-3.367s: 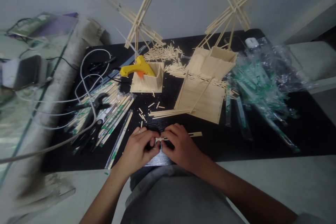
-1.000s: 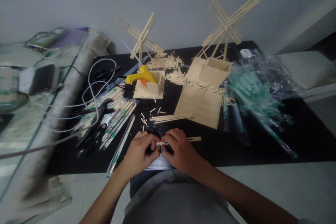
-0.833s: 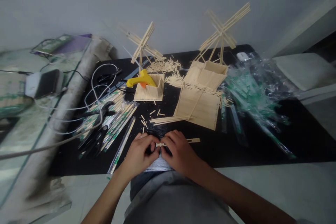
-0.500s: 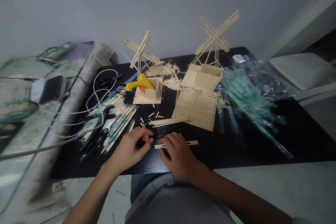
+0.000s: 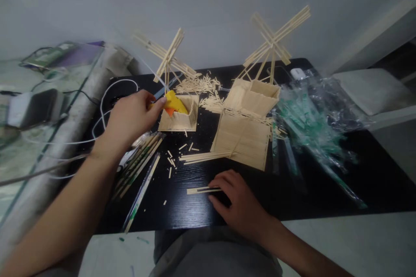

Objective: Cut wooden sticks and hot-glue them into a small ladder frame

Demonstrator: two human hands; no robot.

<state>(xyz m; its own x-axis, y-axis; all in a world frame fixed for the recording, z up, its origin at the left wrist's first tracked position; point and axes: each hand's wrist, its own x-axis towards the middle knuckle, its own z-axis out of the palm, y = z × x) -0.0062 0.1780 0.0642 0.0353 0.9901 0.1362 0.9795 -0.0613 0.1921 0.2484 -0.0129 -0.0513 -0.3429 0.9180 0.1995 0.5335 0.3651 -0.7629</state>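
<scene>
My left hand point(image 5: 134, 110) is closed round the handle of a yellow hot glue gun point(image 5: 175, 102) with an orange trigger. The gun's front end rests in a small open box of wooden sticks point(image 5: 191, 112) on a flat base. Near the table's front edge my right hand point(image 5: 235, 199) pinches a short frame of thin wooden sticks point(image 5: 194, 191), which lies flat on the black tabletop. The frame's right end is hidden under the fingers. Beyond it, several long loose sticks point(image 5: 203, 156) lie against a stick-built panel point(image 5: 243, 136).
Two windmill-like stick models, one at left point(image 5: 168, 58) and one at right point(image 5: 272, 43), stand at the back. Between them lies a pile of short sticks point(image 5: 204, 84). Green-printed plastic wrappers point(image 5: 312, 117) cover the right side. White cables point(image 5: 102, 108) loop at left.
My left hand has moved up and left from beside the stick frame to the glue gun and taken hold of it. My right hand stays at the frame.
</scene>
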